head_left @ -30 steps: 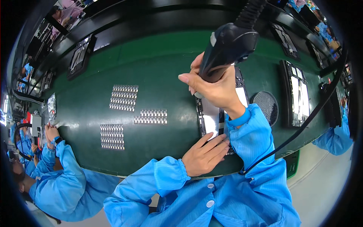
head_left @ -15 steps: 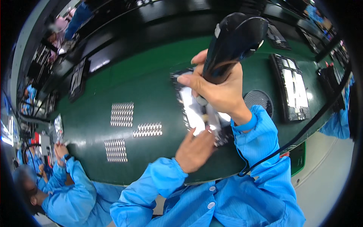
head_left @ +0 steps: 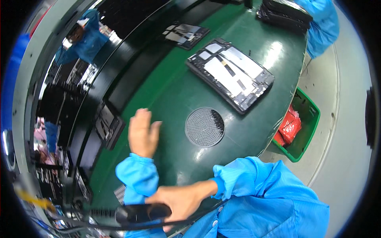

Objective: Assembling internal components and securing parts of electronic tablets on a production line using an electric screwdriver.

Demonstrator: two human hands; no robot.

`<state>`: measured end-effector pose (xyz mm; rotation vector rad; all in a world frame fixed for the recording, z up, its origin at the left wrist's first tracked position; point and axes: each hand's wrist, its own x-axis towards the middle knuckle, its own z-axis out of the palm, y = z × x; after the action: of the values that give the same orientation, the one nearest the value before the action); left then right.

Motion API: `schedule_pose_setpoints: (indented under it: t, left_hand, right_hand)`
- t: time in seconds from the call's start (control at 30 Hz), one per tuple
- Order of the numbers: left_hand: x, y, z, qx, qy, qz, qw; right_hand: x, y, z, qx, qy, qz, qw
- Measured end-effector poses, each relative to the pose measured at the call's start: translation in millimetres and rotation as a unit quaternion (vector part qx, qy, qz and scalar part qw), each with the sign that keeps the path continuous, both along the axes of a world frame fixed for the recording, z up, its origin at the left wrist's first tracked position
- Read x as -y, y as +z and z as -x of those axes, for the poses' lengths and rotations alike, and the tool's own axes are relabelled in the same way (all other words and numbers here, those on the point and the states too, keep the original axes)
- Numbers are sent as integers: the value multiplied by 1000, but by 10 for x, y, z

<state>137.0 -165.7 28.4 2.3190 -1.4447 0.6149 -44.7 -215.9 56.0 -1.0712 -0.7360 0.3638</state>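
My left hand (head_left: pixel 143 135) is raised over the green table, fingers stretched and thumb apart, holding nothing. Crossing in front of my left sleeve, my right hand (head_left: pixel 180 202) grips a black handheld scanner (head_left: pixel 139 214) with a rounded body. A dark cable runs past it along the lower edge. To the right of my left hand lies a round grey gridded dish (head_left: pixel 200 129), with small black pieces gathered at its right side. Beyond the dish is a stack of opened tablet bodies (head_left: pixel 234 73), their silvery insides facing up.
More opened tablet bodies rest on the far ledge (head_left: pixel 184 35) and at the left (head_left: pixel 108 125). A dark stack (head_left: pixel 283 16) stands far right beside another person's blue sleeve (head_left: pixel 323 27). Beyond the table edge, a green bin (head_left: pixel 311 119) contains red packets (head_left: pixel 290 125).
The view has swung right. My left hand has come off the tablet body and opened. My right hand has lowered the scanner and brought it across my left forearm.
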Motion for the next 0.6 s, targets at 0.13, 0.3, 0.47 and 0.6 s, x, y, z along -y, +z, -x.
schedule_pose_setpoints:
  t: [0.13, 0.3, 0.47, 0.6]
  left_hand:
    - [1101, 211, 962, -28, -183, -81, 979]
    - [1750, 137, 1359, 17, -195, -168, 966]
    - [1985, 166, 1312, 34, -216, -202, 955]
    - [1951, 388, 1295, 70, -201, -210, 954]
  right_hand:
    - [-145, -107, 148, 19, 114, -103, 988]
    - [86, 129, 267, 30, 169, -133, 976]
    - [254, 102, 263, 60, 183, -123, 974]
    - [245, 54, 264, 68, 153, -155, 974]
